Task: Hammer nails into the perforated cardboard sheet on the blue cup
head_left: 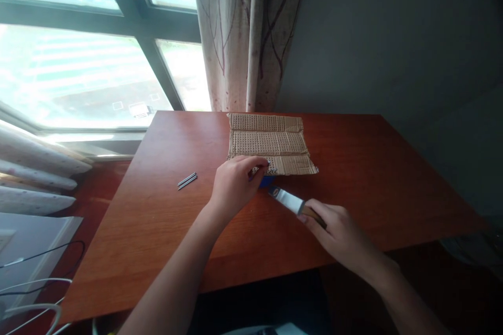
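A flattened piece of brown cardboard (271,143), dotted with rows of small holes, lies on the reddish wooden table (165,251) near the far edge. My left hand (236,183) is closed at the cardboard's near left corner, pinching something small and dark that I cannot make out, with a small blue object (267,181) just under the fingers. My right hand (340,233) is wrapped round the wooden handle of a tool with a shiny metal shaft (288,200), whose tip points at the blue object.
Two thin dark metal rods (187,180) lie side by side on the table left of my left hand. A patterned curtain (247,31) hangs behind the table beside a large window (78,52). White cables (31,298) run at lower left.
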A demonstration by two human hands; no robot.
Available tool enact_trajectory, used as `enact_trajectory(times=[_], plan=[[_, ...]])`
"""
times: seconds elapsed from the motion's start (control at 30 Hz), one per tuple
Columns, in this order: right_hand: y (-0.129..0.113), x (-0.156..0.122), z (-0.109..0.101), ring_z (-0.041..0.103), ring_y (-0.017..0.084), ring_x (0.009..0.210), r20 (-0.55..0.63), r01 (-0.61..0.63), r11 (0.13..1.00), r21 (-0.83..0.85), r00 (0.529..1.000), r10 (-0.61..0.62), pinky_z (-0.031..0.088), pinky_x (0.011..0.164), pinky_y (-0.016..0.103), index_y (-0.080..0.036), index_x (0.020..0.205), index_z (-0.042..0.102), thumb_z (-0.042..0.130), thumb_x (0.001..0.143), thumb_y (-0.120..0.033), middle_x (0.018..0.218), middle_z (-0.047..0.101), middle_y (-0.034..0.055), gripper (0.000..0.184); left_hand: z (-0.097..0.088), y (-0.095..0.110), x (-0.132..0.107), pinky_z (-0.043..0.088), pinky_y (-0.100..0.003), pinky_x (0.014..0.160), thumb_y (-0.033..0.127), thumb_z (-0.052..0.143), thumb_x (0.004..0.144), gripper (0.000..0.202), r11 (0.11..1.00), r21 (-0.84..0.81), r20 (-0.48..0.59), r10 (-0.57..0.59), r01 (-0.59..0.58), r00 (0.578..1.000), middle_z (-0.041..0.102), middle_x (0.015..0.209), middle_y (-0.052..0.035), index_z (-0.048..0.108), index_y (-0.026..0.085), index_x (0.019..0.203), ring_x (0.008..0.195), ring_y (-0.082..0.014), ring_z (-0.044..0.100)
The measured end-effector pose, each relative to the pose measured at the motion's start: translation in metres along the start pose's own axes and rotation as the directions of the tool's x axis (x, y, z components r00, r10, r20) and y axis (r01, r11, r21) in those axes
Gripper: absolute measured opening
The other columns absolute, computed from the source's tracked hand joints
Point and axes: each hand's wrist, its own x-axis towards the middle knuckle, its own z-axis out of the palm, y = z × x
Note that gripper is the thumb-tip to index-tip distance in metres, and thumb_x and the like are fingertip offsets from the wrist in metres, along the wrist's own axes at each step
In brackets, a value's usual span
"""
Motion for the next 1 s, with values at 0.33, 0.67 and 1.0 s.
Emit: enact_trajectory(times=[0.33, 0.67, 1.0], plan=[[-0.002, 0.020, 0.021, 0.067, 0.021, 0.075, -0.028, 0.034, 0.977, -0.211, 0.999, -0.040, 0.040, 0.067, 0.032, -0.022, 0.086, 0.053, 0.045, 0.102, -0.037, 0.080, 0.068, 0.0021, 0.023, 0.001, -0.001, 0.000, 0.044, -0.022, 0.055, 0.020, 0.064, 0.086, 0.010, 1.000, -0.018, -0.002, 0.002, -0.002, 1.000, 0.072, 0.073, -0.0008, 0.074, 0.020, 0.088, 0.057, -0.0110, 0.057], [0.002, 0.018, 0.022, 0.067, 0.021, 0.076, -0.022, 0.015, 0.974, -0.225, 1.000, -0.020, 0.039, 0.067, 0.031, -0.023, 0.086, 0.053, 0.044, 0.102, -0.038, 0.081, 0.067, 0.0012, 0.024, -0.002, 0.000, 0.003, 0.039, -0.021, 0.053, 0.017, 0.066, 0.084, 0.008, 0.995, -0.083, 0.004, -0.047, 0.047, 0.999, 0.068, 0.066, 0.0016, 0.074, 0.018, 0.084, 0.054, -0.0091, 0.053], [0.002, 0.018, 0.019, 0.065, 0.020, 0.076, -0.029, -0.012, 0.983, -0.184, 1.000, 0.007, 0.038, 0.068, 0.031, -0.022, 0.086, 0.053, 0.043, 0.102, -0.041, 0.080, 0.065, 0.0015, 0.027, 0.003, -0.002, -0.001, 0.044, -0.022, 0.058, 0.019, 0.067, 0.085, 0.008, 0.999, -0.034, -0.007, -0.003, 0.003, 1.000, 0.072, 0.075, 0.0000, 0.074, 0.019, 0.087, 0.058, -0.0100, 0.057]])
